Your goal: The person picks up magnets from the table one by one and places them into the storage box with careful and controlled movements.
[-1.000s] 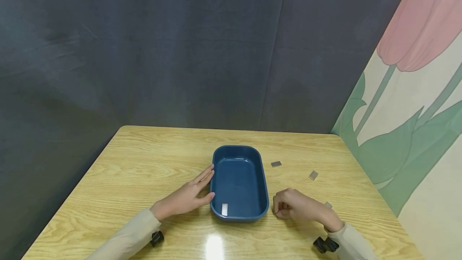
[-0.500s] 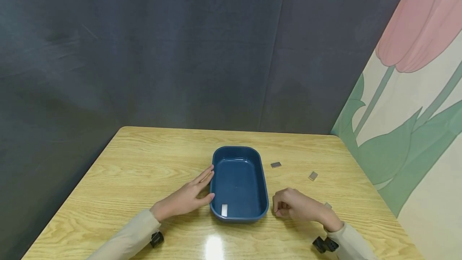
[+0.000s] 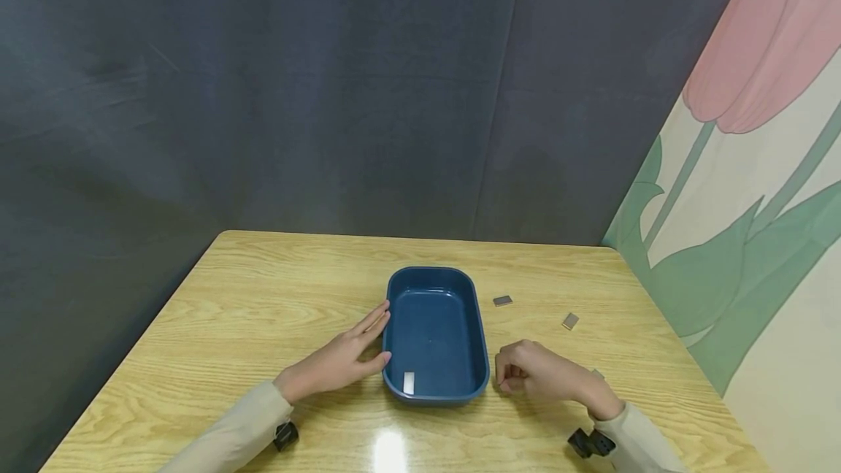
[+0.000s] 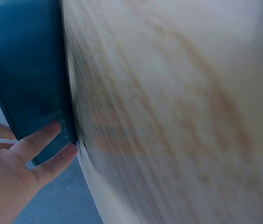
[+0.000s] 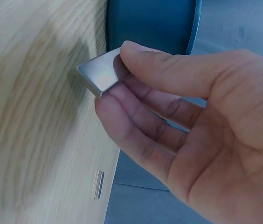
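A deep blue rectangular tub point(image 3: 430, 334) with rounded corners stands on the table. My left hand point(image 3: 338, 363) rests against its left wall, fingers straight and spread; in the left wrist view the fingertips lie on the tub's outer side point(image 4: 29, 70). Inside the tub, near its front left corner, is a small pale shiny block point(image 3: 409, 383). Just right of the tub, my right hand point(image 3: 542, 373) pinches a small silver metal block point(image 5: 99, 72) between thumb and fingers. That block sits low, close over the tabletop; the hand hides it in the head view.
Two small grey blocks, one dark point(image 3: 502, 301) and one lighter point(image 3: 570, 321), lie on the table point(image 3: 296, 268) right of the tub. Another small piece point(image 3: 598, 374) is partly hidden behind my right wrist. A dark curtain point(image 3: 328, 93) hangs behind; a flower-painted wall point(image 3: 755, 239) stands at the right.
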`<action>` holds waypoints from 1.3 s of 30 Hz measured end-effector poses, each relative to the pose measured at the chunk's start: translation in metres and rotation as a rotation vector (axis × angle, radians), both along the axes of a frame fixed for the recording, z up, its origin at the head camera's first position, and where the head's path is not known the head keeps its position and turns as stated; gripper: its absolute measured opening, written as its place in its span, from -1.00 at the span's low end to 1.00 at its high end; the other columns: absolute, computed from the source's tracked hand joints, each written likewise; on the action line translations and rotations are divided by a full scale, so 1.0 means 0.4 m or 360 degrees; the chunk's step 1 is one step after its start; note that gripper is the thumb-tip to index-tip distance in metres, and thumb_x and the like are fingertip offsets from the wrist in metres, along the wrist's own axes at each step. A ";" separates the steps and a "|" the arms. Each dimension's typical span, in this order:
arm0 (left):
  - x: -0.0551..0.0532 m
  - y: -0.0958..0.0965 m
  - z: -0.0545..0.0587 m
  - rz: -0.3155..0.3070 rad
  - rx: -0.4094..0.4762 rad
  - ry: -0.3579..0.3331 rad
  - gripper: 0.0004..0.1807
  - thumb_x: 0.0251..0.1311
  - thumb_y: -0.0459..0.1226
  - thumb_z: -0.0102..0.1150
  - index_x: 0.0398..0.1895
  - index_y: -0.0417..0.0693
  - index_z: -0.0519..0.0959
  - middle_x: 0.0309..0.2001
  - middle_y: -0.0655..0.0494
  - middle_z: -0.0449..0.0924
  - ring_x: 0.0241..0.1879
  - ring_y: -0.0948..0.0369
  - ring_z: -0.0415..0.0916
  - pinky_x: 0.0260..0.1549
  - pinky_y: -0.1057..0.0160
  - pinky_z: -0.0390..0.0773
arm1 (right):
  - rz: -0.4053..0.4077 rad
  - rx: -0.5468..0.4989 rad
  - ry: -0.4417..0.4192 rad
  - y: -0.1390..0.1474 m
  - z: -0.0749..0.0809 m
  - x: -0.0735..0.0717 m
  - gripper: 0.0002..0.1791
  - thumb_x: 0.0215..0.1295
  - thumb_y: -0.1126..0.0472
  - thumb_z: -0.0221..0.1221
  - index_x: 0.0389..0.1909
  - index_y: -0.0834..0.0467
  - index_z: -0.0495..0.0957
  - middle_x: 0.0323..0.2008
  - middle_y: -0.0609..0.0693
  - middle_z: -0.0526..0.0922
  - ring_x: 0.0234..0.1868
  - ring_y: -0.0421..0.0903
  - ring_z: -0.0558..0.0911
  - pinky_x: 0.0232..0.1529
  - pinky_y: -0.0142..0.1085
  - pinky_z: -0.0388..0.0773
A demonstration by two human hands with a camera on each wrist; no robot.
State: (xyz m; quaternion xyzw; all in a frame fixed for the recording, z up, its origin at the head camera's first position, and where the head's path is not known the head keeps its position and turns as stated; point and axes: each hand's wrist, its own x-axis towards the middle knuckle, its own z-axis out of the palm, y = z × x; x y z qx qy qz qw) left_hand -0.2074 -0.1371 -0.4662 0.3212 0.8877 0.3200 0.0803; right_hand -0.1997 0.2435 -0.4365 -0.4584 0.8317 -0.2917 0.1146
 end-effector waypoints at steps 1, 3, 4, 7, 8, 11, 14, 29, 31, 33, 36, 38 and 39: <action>0.000 0.000 0.000 0.0000 0.0001 0.0001 -0.18 0.47 0.06 -0.03 0.58 -0.13 -0.07 0.60 0.24 -0.39 0.48 0.08 -0.06 0.32 -0.03 0.25 | 0.0000 0.0003 -0.0003 0.000 0.002 0.000 -0.78 0.18 0.53 0.29 -0.38 0.13 0.63 -0.37 -0.08 0.66 -0.43 -0.36 0.53 -0.45 -0.45 0.55; 0.000 0.000 0.001 -0.0002 0.0003 0.0003 -0.18 0.48 0.06 -0.03 0.58 -0.13 -0.08 0.60 0.24 -0.39 0.49 0.08 -0.06 0.32 -0.04 0.25 | -0.0005 0.0009 -0.0005 0.000 0.005 0.000 -0.79 0.19 0.52 0.29 -0.38 0.13 0.63 -0.37 -0.08 0.65 -0.43 -0.36 0.53 -0.44 -0.45 0.55; 0.000 0.000 0.000 -0.0003 0.0002 0.0006 -0.18 0.48 0.05 -0.03 0.58 -0.13 -0.08 0.60 0.24 -0.39 0.49 0.08 -0.06 0.32 -0.04 0.25 | -0.0006 0.0011 -0.0002 0.000 0.006 0.000 -0.79 0.19 0.52 0.30 -0.38 0.13 0.63 -0.38 -0.08 0.65 -0.43 -0.36 0.52 -0.44 -0.45 0.55; 0.000 0.000 -0.001 -0.0004 0.0002 0.0017 -0.18 0.48 0.05 -0.03 0.58 -0.12 -0.08 0.60 0.23 -0.38 0.48 0.07 -0.05 0.32 -0.03 0.25 | -0.0010 0.0005 0.0013 -0.003 0.008 0.000 -0.79 0.19 0.52 0.29 -0.38 0.13 0.63 -0.37 -0.09 0.65 -0.43 -0.36 0.52 -0.45 -0.45 0.54; 0.000 0.000 -0.002 -0.0007 0.0000 0.0028 -0.19 0.48 0.04 -0.03 0.58 -0.14 -0.07 0.60 0.21 -0.38 0.48 0.06 -0.03 0.32 -0.04 0.26 | -0.0013 0.0000 0.0019 -0.004 0.008 0.001 -0.79 0.19 0.52 0.29 -0.38 0.13 0.63 -0.37 -0.09 0.65 -0.43 -0.36 0.52 -0.45 -0.46 0.54; 0.001 0.001 -0.002 -0.0010 -0.0006 0.0045 -0.19 0.49 0.03 -0.03 0.58 -0.17 -0.07 0.60 0.19 -0.38 0.47 0.03 -0.01 0.31 -0.04 0.27 | -0.0011 -0.0027 0.0046 -0.008 0.009 0.000 -0.79 0.18 0.53 0.29 -0.40 0.13 0.63 -0.39 -0.11 0.64 -0.45 -0.37 0.52 -0.46 -0.46 0.54; 0.003 0.001 -0.001 -0.0010 -0.0010 0.0051 -0.20 0.49 0.02 -0.04 0.57 -0.19 -0.06 0.60 0.17 -0.38 0.46 0.00 0.01 0.31 -0.04 0.27 | -0.0008 -0.0055 0.0071 -0.013 0.010 -0.001 -0.78 0.17 0.53 0.30 -0.41 0.13 0.63 -0.40 -0.13 0.63 -0.46 -0.37 0.51 -0.48 -0.47 0.53; 0.004 0.002 -0.001 -0.0003 0.0001 0.0080 -0.20 0.48 0.02 -0.02 0.57 -0.19 -0.04 0.60 0.16 -0.35 0.46 0.00 0.01 0.31 -0.05 0.27 | 0.0001 -0.0099 0.0184 -0.025 0.013 -0.007 -0.77 0.17 0.54 0.29 -0.41 0.12 0.63 -0.41 -0.11 0.65 -0.40 -0.34 0.57 -0.42 -0.48 0.55; 0.005 0.002 -0.002 0.0000 0.0006 0.0084 -0.20 0.48 0.02 -0.01 0.57 -0.19 -0.04 0.60 0.16 -0.34 0.46 -0.01 0.01 0.30 -0.06 0.27 | -0.0004 -0.0099 0.0179 -0.027 0.014 -0.009 -0.77 0.17 0.54 0.28 -0.41 0.12 0.63 -0.41 -0.09 0.65 -0.40 -0.33 0.57 -0.42 -0.47 0.55; 0.005 0.002 -0.002 0.0003 0.0006 0.0082 -0.20 0.48 0.01 -0.02 0.57 -0.19 -0.04 0.60 0.16 -0.34 0.46 -0.01 0.01 0.30 -0.06 0.27 | -0.0013 -0.0093 0.0171 -0.029 0.016 -0.009 -0.77 0.18 0.54 0.28 -0.41 0.12 0.63 -0.41 -0.09 0.65 -0.40 -0.33 0.57 -0.43 -0.47 0.55; 0.005 0.002 -0.001 0.0002 0.0008 0.0072 -0.20 0.48 0.02 -0.02 0.57 -0.19 -0.04 0.60 0.16 -0.34 0.46 -0.01 0.01 0.30 -0.06 0.27 | -0.0026 -0.0083 0.0156 -0.031 0.017 -0.010 -0.77 0.18 0.54 0.28 -0.41 0.13 0.64 -0.40 -0.08 0.65 -0.39 -0.32 0.57 -0.42 -0.47 0.56; 0.005 0.002 0.000 0.0001 0.0008 0.0065 -0.21 0.49 0.02 -0.03 0.57 -0.18 -0.04 0.60 0.16 -0.35 0.47 0.00 0.00 0.30 -0.06 0.27 | -0.0037 -0.0080 0.0152 -0.030 0.017 -0.012 -0.77 0.17 0.55 0.28 -0.41 0.13 0.64 -0.40 -0.08 0.65 -0.39 -0.31 0.58 -0.42 -0.46 0.56; 0.005 0.001 0.000 0.0001 0.0009 0.0063 -0.21 0.49 0.02 -0.03 0.57 -0.18 -0.04 0.60 0.17 -0.35 0.47 0.00 0.00 0.31 -0.06 0.27 | -0.0038 -0.0081 0.0157 -0.030 0.018 -0.012 -0.76 0.17 0.55 0.27 -0.41 0.13 0.64 -0.40 -0.08 0.65 -0.39 -0.31 0.58 -0.42 -0.46 0.56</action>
